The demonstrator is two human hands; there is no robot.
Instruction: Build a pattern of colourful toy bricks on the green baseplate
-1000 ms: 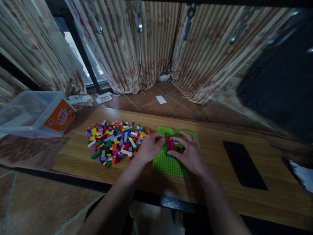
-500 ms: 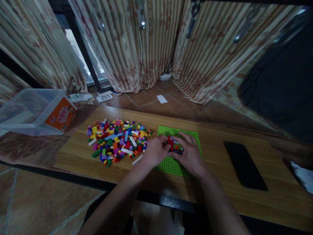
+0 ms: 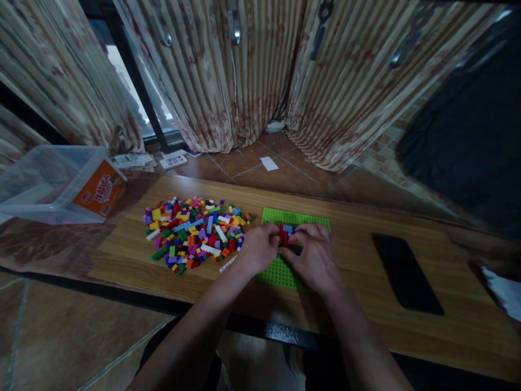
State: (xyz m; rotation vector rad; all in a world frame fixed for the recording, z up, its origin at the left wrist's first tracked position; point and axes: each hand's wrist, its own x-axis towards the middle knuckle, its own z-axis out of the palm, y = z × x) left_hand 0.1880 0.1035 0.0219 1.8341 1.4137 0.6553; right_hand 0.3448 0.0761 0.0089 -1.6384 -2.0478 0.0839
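A green studded baseplate (image 3: pixel 280 276) lies on the wooden table under both hands. On it stands a small build of toy building bricks (image 3: pixel 288 230), with red and blue ones showing and the rest covered by fingers. From the left, my left hand (image 3: pixel 259 251) closes its fingertips against the red bricks. My right hand (image 3: pixel 315 254) curls round the build's right side, its thumb at the near edge and its fingers at the far side. Left of the baseplate spreads a loose pile of bricks (image 3: pixel 199 233) in many colours. A long white piece (image 3: pixel 228 264) lies at the pile's near edge.
A clear plastic bin (image 3: pixel 52 203) with an orange label stands beyond the table's left end. A black flat slab (image 3: pixel 407 273) rests on the table (image 3: pixel 354 304) to the right. Striped curtains (image 3: pixel 260 81) hang behind, with papers (image 3: pixel 174 162) on the floor.
My right fingers have drawn in and bent more over the build, and its blue bricks show more clearly. My left hand stays nearly in place at the red bricks.
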